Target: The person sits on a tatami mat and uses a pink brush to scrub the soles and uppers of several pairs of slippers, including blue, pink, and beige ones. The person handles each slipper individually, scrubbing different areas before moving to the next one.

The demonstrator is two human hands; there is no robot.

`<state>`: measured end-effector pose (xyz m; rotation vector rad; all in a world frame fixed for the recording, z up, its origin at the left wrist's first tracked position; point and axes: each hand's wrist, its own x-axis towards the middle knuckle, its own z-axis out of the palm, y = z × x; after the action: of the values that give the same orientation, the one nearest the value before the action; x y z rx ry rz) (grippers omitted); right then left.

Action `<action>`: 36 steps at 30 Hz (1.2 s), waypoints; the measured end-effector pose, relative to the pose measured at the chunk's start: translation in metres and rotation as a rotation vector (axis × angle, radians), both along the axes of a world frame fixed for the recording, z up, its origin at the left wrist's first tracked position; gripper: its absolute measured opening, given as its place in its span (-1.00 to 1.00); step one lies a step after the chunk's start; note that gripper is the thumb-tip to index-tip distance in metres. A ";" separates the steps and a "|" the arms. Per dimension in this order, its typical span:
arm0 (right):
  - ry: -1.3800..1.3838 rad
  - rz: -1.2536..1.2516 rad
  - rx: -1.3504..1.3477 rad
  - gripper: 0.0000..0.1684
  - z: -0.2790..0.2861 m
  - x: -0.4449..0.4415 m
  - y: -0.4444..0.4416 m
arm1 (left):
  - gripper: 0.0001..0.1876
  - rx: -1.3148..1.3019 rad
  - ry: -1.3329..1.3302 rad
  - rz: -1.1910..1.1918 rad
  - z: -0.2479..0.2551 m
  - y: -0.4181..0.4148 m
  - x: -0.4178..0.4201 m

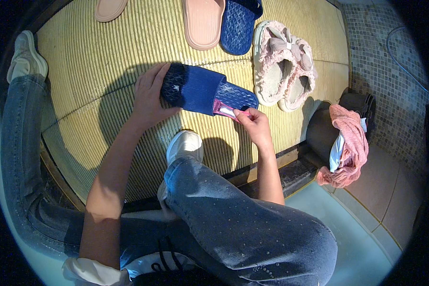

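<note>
My left hand (153,94) grips the toe end of a dark blue slide sandal (203,87), thumb on the near edge and fingers over the far one. With thumb and fingers, my right hand (253,123) pinches a pink-edged object with a clear or white middle (226,110); its far end lies at the opening of the sandal's strap, and its kind I cannot tell. The sandal is held above a ribbed yellow mat (125,46). Beyond it lie another blue slide (238,32), a pink slide (204,26) and a pair of fluffy pink slippers with bows (285,68).
Another pink slide (110,8) lies at the far left. To the right stands a dark container (321,128) with a pink cloth (354,153) over it, beside a mosaic-tiled surface (375,53). My shoes (186,146) rest on the mat.
</note>
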<state>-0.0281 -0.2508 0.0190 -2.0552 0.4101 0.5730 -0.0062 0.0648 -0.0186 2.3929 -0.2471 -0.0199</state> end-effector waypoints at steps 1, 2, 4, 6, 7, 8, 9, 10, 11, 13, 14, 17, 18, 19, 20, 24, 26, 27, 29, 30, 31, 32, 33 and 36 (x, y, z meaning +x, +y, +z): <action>-0.005 0.003 -0.002 -0.60 -0.001 -0.001 0.000 | 0.20 -0.002 -0.001 -0.002 0.000 0.000 0.000; -0.010 0.006 -0.005 -0.60 -0.002 -0.002 0.000 | 0.20 -0.004 -0.002 -0.003 0.000 -0.001 0.000; -0.010 0.018 -0.028 -0.59 0.002 -0.001 0.010 | 0.20 0.000 -0.004 -0.004 0.000 -0.001 0.000; -0.003 0.033 -0.072 -0.57 0.011 0.002 0.024 | 0.20 0.004 -0.003 0.000 0.000 -0.001 0.000; 0.035 0.027 -0.077 -0.56 0.021 0.005 0.033 | 0.20 0.008 -0.001 0.005 -0.001 -0.001 0.000; -0.002 0.038 -0.088 -0.56 0.018 0.004 0.034 | 0.20 0.011 0.002 0.011 -0.002 -0.001 -0.001; -0.040 0.048 -0.098 -0.56 0.014 0.003 0.034 | 0.20 -0.001 -0.007 0.006 -0.002 -0.001 -0.001; -0.037 0.058 -0.117 -0.56 0.013 0.003 0.032 | 0.19 -0.012 -0.017 0.001 -0.003 -0.001 0.000; -0.033 0.068 -0.135 -0.56 0.013 0.003 0.031 | 0.19 -0.024 -0.026 -0.003 -0.003 -0.001 0.001; -0.021 0.075 -0.130 -0.56 0.012 0.003 0.029 | 0.19 -0.018 -0.034 -0.001 -0.003 0.000 0.000; -0.015 0.070 -0.110 -0.56 0.013 0.004 0.029 | 0.19 -0.014 -0.039 0.000 -0.003 0.000 0.000; -0.020 0.040 -0.061 -0.58 0.008 0.004 0.015 | 0.18 -0.002 -0.015 -0.001 -0.002 0.000 -0.001; -0.026 0.006 -0.035 -0.59 0.006 0.004 0.009 | 0.18 0.000 -0.010 -0.003 -0.002 0.000 -0.001; -0.032 -0.027 -0.009 -0.60 0.005 0.004 0.002 | 0.18 0.003 -0.005 -0.004 -0.003 0.001 -0.001; -0.022 -0.024 -0.027 -0.60 0.000 0.002 -0.008 | 0.18 0.006 0.000 -0.005 -0.003 0.001 0.000; 0.025 -0.099 0.018 -0.59 0.003 0.001 -0.009 | 0.18 -0.001 0.002 -0.005 -0.004 0.000 0.000; -0.005 -0.061 -0.009 -0.57 0.001 -0.002 0.001 | 0.19 -0.011 -0.012 -0.005 -0.006 0.000 -0.001; -0.019 -0.043 -0.026 -0.57 0.003 -0.003 0.009 | 0.19 -0.012 -0.015 -0.006 -0.006 -0.001 -0.001; -0.037 0.031 -0.106 -0.52 0.005 -0.005 0.027 | 0.19 -0.006 -0.022 -0.003 -0.006 0.000 -0.001; -0.032 0.037 -0.124 -0.53 0.005 -0.006 0.031 | 0.19 -0.011 -0.017 -0.006 -0.005 0.001 0.000; -0.028 0.042 -0.142 -0.53 0.004 -0.006 0.033 | 0.19 -0.016 -0.013 -0.010 -0.004 0.000 0.000; -0.008 0.035 -0.122 -0.54 0.006 -0.005 0.032 | 0.19 -0.021 -0.008 -0.014 -0.003 0.000 0.001; 0.012 0.028 -0.103 -0.55 0.010 -0.003 0.029 | 0.19 -0.016 -0.002 -0.012 -0.002 0.000 0.001; 0.015 0.014 -0.086 -0.57 0.010 0.000 0.013 | 0.19 -0.003 0.012 -0.010 -0.001 0.000 0.000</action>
<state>-0.0286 -0.2383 0.0294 -2.1382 0.4363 0.5886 -0.0062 0.0649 -0.0196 2.3882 -0.2538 -0.0380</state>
